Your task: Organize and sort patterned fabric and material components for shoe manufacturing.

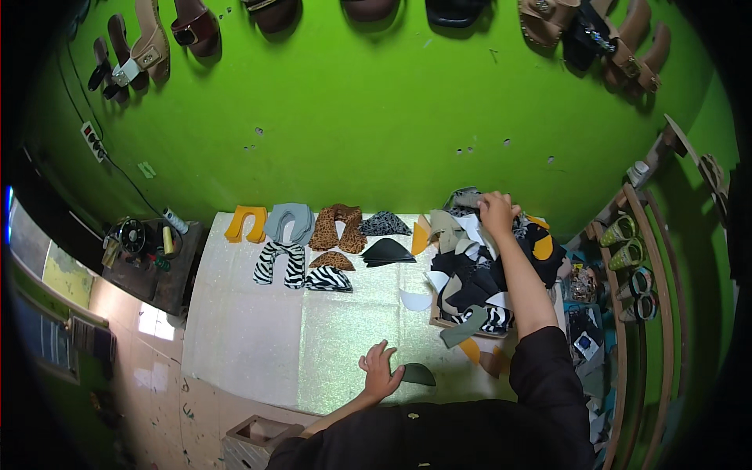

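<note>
My right hand (497, 213) reaches to the far side of a heap of cut material scraps (478, 266), its fingers bent together beside a grey scrap (468, 200); what they grip is hidden. Black, white, grey, yellow and zebra-print offcuts spill over a shallow box under the heap. Low over the table's near part, my left hand (380, 371) has its fingers spread and holds nothing. Just right of it lies a dark green half-moon piece (417, 374). A white half-moon piece (415, 299) rests left of the heap.
Sorted U-shaped stacks in yellow (246, 224), grey (289, 222), leopard (337, 227) and zebra print (280, 265) line the covered table's (235, 337) far left. Beside them sit curved black pieces (388, 252). A wooden rack with sandals (624, 254) stands right; sandals hang on the green wall.
</note>
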A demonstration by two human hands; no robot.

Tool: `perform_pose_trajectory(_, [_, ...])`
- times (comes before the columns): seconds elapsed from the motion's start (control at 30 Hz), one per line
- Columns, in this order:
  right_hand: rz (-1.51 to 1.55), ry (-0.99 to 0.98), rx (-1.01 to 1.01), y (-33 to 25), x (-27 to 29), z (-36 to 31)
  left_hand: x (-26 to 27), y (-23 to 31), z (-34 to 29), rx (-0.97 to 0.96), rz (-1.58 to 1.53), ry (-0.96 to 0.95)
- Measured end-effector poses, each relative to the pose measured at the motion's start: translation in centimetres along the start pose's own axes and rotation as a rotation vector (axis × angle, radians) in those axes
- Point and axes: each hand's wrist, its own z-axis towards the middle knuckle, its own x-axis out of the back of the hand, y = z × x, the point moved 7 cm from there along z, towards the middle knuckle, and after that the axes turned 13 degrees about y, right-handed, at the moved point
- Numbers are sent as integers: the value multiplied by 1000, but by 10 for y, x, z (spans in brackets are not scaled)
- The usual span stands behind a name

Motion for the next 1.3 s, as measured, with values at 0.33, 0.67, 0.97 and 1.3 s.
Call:
perform_pose_trajectory(0.33, [739,-94,83,-53,127,-43,15,-7,8,94,-97,194])
perform_pose_trajectory(0.67, [1222,-972,115,-124,145,-198,69,66,87,368,-783,-101])
perform_pose_trajectory(0.97, [1462,-628,-388,-120,131,-269,55,79,43,535,-888,-344])
perform_pose_trajectory(1.3, [1339,-314,-620,-91,130,-288,56,66,44,545,-831,-208])
